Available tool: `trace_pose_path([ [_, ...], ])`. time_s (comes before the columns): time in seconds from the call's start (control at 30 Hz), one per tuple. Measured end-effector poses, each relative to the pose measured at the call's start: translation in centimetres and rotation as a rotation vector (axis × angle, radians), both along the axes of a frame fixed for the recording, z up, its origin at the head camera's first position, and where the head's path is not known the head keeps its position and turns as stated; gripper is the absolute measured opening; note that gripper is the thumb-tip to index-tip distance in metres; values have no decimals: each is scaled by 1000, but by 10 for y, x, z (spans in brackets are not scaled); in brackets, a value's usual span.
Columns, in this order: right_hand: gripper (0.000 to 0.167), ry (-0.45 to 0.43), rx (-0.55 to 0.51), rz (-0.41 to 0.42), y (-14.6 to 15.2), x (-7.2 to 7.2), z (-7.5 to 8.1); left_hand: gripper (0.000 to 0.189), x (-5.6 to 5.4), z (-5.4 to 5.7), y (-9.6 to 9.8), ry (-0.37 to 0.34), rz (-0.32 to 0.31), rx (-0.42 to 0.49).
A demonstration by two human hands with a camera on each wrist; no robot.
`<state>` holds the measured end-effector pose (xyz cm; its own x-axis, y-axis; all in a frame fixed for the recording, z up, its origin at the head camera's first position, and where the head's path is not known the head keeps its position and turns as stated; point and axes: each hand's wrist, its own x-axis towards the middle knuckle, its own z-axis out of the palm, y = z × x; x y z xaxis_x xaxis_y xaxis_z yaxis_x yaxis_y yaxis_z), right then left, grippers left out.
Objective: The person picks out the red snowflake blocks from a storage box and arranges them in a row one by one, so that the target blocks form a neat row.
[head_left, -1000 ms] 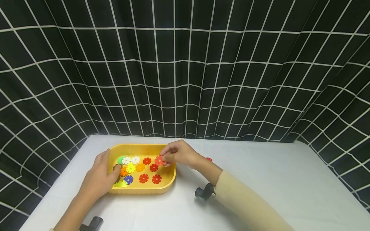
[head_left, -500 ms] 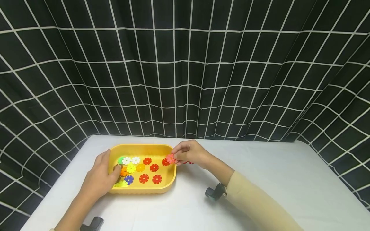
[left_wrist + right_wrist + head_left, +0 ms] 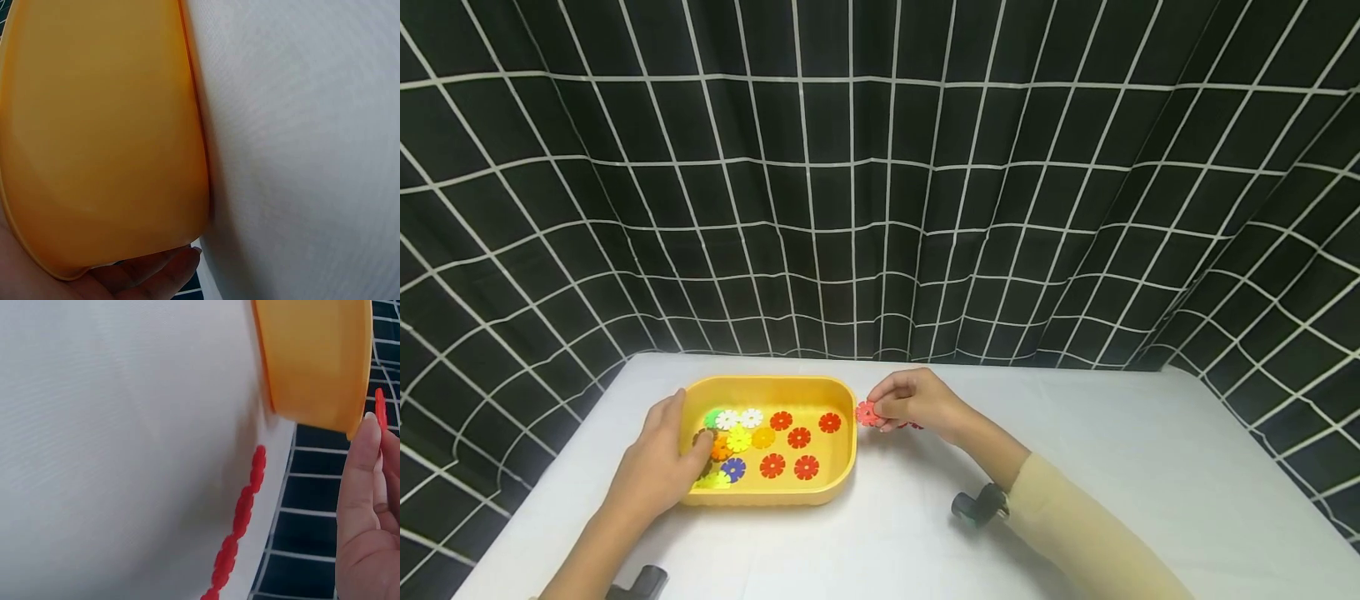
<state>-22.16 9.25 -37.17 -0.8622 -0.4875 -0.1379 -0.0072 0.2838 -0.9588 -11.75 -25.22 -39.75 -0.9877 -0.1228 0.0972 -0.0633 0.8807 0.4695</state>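
A yellow plastic tray stands on the white cloth, left of centre. My left hand grips its left end, thumb over the rim and fingers along the outside. Just beyond the tray's right rim, my right hand pinches a pinkish-red notched snowflake disc between thumb and fingers. Inside the tray, several red discs lie spread on the right side. White, green, yellow, orange and blue discs cluster at the left, partly under my thumb. The right wrist view has a row of red discs on the cloth.
White cloth covers the table. A black curtain with a white grid hangs behind and at both sides. Dark camera mounts sit at the wrists. My right hand hides most of the red row in the head view.
My right hand has moved right with the pinkish-red disc, from over the tray to just outside its right rim. My left hand and the tray have stayed put.
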Motion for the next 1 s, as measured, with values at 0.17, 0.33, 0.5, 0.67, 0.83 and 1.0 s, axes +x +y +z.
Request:
trace_pose_path([
  [0.17, 16, -6, -7, -16, 11, 0, -4, 81, 0, 0, 0, 1, 0, -1],
  [0.33, 15, -3, 3, -42, 21, 0, -8, 81, -1, 0, 0, -6, 1, 2],
  [0.5, 16, -13, -4, -66, 32, -2, -12, 82, 0, 0, 0, -7, 5, 4],
  [0.67, 18, -12, -8, -73, 45, -3, -14, 82, 0, 0, 0, -8, 6, 3],
  [0.83, 20, -4, -31, -63, 54, -2, -14, 82, 0, 0, -1, -9, 5, 6],
  [1.0, 21, -1, -39, -63, 64, -2, -15, 81, 0, 0, -1, 1, -3, 7],
])
